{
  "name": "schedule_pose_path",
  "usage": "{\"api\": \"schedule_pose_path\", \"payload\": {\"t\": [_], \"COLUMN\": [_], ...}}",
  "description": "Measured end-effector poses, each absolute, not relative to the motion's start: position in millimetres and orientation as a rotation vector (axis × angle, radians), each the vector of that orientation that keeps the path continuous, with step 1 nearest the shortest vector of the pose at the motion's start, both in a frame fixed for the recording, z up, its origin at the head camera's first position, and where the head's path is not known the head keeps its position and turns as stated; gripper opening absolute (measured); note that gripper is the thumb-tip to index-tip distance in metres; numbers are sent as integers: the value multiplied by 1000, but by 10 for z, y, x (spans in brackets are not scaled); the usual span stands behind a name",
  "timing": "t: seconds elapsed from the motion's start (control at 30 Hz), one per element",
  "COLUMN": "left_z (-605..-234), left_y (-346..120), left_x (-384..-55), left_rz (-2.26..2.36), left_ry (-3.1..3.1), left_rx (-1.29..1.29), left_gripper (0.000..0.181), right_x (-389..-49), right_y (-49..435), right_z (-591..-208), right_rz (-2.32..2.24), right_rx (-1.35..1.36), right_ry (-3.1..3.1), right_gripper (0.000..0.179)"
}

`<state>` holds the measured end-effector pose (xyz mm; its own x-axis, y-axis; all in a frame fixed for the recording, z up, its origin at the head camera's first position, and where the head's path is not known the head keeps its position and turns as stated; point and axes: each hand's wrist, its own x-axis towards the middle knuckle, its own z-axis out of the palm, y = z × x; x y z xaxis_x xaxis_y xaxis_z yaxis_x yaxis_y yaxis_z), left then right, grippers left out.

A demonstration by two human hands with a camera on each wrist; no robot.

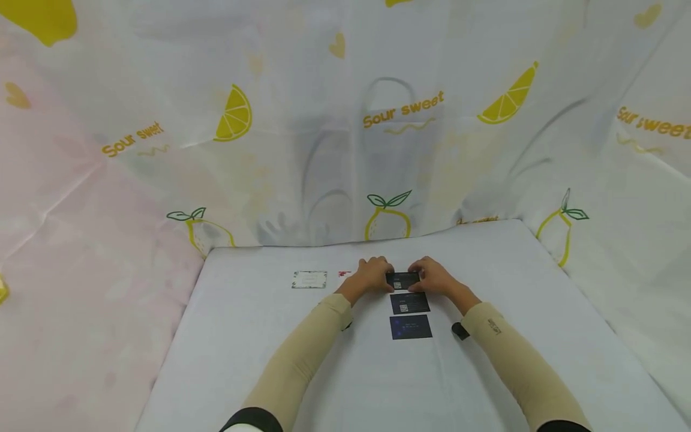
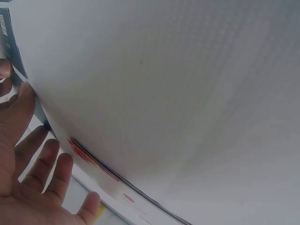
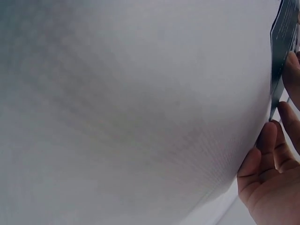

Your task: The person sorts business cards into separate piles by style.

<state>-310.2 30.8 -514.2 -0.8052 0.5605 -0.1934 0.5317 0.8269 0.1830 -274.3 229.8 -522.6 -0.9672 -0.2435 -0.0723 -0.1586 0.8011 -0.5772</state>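
In the head view a dark card [image 1: 402, 280] with a small QR code lies at the top of a column of three. My left hand [image 1: 373, 273] holds its left end, thumb at the near corner and fingers at the far one. At its right end, my right hand [image 1: 433, 276] grips the edge the same way. Just below is a second dark card [image 1: 410, 303] with a QR code, then a dark blue card [image 1: 411, 327]. The right wrist view shows the right hand's fingers [image 3: 268, 136] low against the white surface.
A white card with a leafy border [image 1: 309, 279] lies to the left. Beside it, a red-patterned card [image 1: 344, 274] is partly hidden by the left hand. The white table [image 1: 254, 336] ends at a lemon-print cloth [image 1: 324, 150] hanging behind.
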Motion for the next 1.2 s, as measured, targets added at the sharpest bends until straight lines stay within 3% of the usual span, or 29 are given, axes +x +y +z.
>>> {"api": "schedule_pose_path", "payload": {"t": [0.43,1.2], "left_z": [-5167,-5070], "left_y": [251,242], "left_x": [-3189,-3166], "left_rz": [278,282], "left_ry": [2751,2732], "left_rx": [816,844], "left_gripper": [48,46], "right_x": [-2816,-2825], "right_y": [2306,2339], "right_z": [-5249,-5268], "right_rz": [-952,-980], "right_rx": [-184,-286], "right_ry": [2812,2801], "right_gripper": [55,50]}}
